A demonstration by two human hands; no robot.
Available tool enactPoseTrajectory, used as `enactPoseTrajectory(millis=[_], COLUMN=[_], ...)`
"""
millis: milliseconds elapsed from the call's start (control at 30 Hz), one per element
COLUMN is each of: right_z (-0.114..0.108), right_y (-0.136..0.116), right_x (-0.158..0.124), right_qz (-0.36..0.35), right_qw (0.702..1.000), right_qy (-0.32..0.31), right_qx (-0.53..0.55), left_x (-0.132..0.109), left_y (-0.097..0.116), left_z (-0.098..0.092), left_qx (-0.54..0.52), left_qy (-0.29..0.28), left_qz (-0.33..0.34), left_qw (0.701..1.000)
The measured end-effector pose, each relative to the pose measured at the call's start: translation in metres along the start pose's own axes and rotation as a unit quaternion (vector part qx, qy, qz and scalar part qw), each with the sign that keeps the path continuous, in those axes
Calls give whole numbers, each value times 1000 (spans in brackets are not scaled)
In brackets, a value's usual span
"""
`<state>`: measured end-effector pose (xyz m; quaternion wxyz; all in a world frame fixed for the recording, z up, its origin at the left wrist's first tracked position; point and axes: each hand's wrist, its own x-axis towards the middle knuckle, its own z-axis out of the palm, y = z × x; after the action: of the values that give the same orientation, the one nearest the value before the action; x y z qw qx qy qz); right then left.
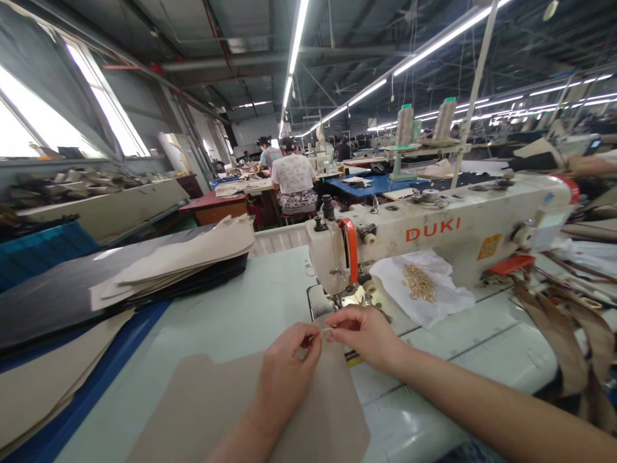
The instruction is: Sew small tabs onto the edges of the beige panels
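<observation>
The beige panel [216,399] lies nearest, flat on the pale green worktop [274,276], its near end running out of view at the bottom. Its right side ends in a rounded corner, with worktop and printed ruler marks beyond; on its left, a strip of worktop separates it from a blue edge [103,386] under more beige sheets [58,379]. The worktop's own right end curves off near hanging brown straps [554,341].

The left hand [289,363] is over the panel and the right hand [367,337] comes in from the right, by the panel's far end. Thumb and forefinger of each are pinched on a small pale piece [326,330] stretched between the fingertips; its details are too small to tell.

Just past the fingers stands the needle end of the sewing machine [443,218], leaving little space ahead. Beside it, gold-coloured bits [419,283] sit on a white cloth [450,299]. Farther left is a stack of beige pieces [193,257]. Behind the machine rise thread cones [405,125], and farther off a person in a white top [293,173] sits facing away.
</observation>
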<state>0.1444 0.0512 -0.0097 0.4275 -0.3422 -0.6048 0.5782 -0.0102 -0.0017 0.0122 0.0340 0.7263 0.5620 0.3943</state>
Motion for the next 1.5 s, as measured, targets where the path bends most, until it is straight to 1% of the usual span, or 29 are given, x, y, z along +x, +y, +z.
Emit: enactPoseTrajectory(millis=[100, 200, 267, 333, 433, 500, 567, 667, 733, 833, 933, 1100, 1267, 1367, 1500], right_z=[1, 3, 4, 4, 3, 2, 1, 0, -1, 0, 1, 0, 0, 0, 1], right_y=[0, 0, -1, -2, -4, -6, -7, -7, -5, 0, 2, 2, 2, 2, 2], right_x=[-1, -2, -2, -2, -2, -2, -2, -3, -3, -2, 0, 2, 2, 2, 1], right_qz=[-41, -89, -112, -131, -159, -167, -160, -136, -120, -93, -76, -62, -60, -65, -73], right_qw=[999, 992, 986, 975, 951, 942, 943, 954, 964, 980, 990, 997, 998, 998, 996], right_qy=[12, 25, 31, 37, 41, 36, 33, 46, 52, 39, 29, 11, -6, -1, 9], right_qx=[-32, -85, -122, -176, -263, -288, -289, -262, -231, -170, -111, -45, -9, -15, -51], left_x=[0, -1, -1, -3, -5, -6, -7, -7, -7, -5, -4, -4, -4, -4, -5], left_y=[-1, -2, -3, -4, -5, -6, -6, -4, -4, -4, -5, -2, -2, -3, -4], left_z=[1, 3, 4, 6, 8, 10, 10, 9, 6, 4, 2, 2, 3, 4, 5], left_qx=[13, 16, 25, 47, 84, 94, 83, 42, 19, -2, -16, -33, -50, -50, -42], left_qy=[22, 51, 61, 55, 28, 14, 5, -3, -3, 11, 18, 11, -9, -10, -6], left_qz=[33, 86, 122, 153, 187, 197, 191, 155, 120, 59, 28, 24, 26, 29, 32], left_qw=[999, 995, 990, 986, 978, 976, 978, 987, 993, 998, 999, 999, 998, 998, 999])
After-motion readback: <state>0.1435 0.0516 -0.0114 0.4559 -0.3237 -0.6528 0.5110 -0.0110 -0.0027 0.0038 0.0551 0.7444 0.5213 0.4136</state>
